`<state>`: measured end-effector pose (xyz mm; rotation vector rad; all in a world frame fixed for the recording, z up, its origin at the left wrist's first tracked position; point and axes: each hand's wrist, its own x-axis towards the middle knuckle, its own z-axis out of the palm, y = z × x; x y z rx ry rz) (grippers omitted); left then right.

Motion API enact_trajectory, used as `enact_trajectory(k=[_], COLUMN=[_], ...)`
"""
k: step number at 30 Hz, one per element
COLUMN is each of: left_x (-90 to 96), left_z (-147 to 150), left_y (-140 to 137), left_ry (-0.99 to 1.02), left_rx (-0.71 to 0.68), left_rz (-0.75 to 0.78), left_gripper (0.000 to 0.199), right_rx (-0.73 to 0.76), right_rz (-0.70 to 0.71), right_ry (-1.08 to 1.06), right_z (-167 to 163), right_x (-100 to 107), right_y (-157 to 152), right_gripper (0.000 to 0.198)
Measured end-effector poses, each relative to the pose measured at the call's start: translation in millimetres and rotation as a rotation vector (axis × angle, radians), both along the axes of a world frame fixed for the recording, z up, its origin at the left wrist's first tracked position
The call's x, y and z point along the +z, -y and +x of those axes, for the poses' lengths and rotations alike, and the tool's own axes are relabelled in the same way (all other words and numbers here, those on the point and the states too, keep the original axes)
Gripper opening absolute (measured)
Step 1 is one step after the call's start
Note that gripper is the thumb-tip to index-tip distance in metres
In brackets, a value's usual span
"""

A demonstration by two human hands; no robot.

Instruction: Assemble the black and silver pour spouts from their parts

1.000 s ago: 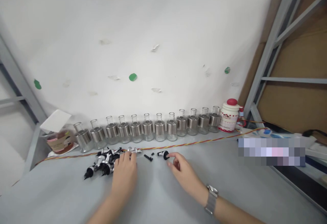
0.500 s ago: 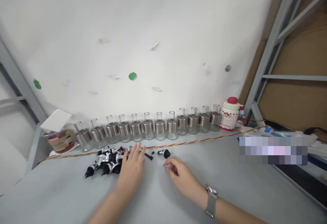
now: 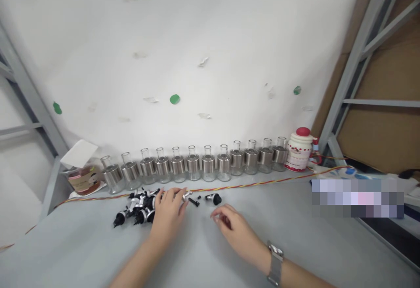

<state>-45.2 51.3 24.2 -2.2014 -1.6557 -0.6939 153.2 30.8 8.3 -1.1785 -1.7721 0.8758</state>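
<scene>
Over the grey tabletop, at a pile of bottle pourers, the left hand arched palm-down, its grip unclear; the right hand curled, thumb and forefinger slightly apart, near a lone pourer.

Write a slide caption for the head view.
Left hand at a pile of parts, right hand curled near a lone part, before a row of bottles.

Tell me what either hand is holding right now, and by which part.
Nothing shows in the right hand. The left hand covers part of the pile of black-and-silver pieces; whether it grips one, and where, cannot be told.
</scene>
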Motion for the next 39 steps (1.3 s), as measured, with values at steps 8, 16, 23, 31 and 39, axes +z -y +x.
enact_trajectory(k=[8, 16, 23, 31, 39], left_x=[-5.2, 16.4, 13.9, 22.3, 21.9], left_z=[33.8, 11.9, -8.7, 13.1, 42.0], left_y=[33.8, 26.5, 23.5, 21.6, 36.0], left_ry=[0.594, -0.17, -0.324, 0.506, 1.64], left_rx=[-0.448, 0.177, 0.381, 0.007, -0.248], left_rz=[-0.234, -0.051, -0.119, -0.216, -0.86], left_gripper=[0.041, 0.021, 0.017, 0.016, 0.03], right_rx=[0.165, 0.023, -0.007, 0.02, 0.045], right_rz=[-0.283, -0.255, -0.294, -0.206, -0.032], right_ry=[-0.471, -0.487, -0.551, -0.599, -0.238], right_z=[-9.2, -4.3, -5.4, -1.0, -3.7], right_x=[4.4, 3.6, 7.0, 13.8, 14.6], right_y=[1.9, -0.3, -2.3, 1.1, 17.1], right_gripper=[0.04, 0.039, 0.044, 0.035, 0.014])
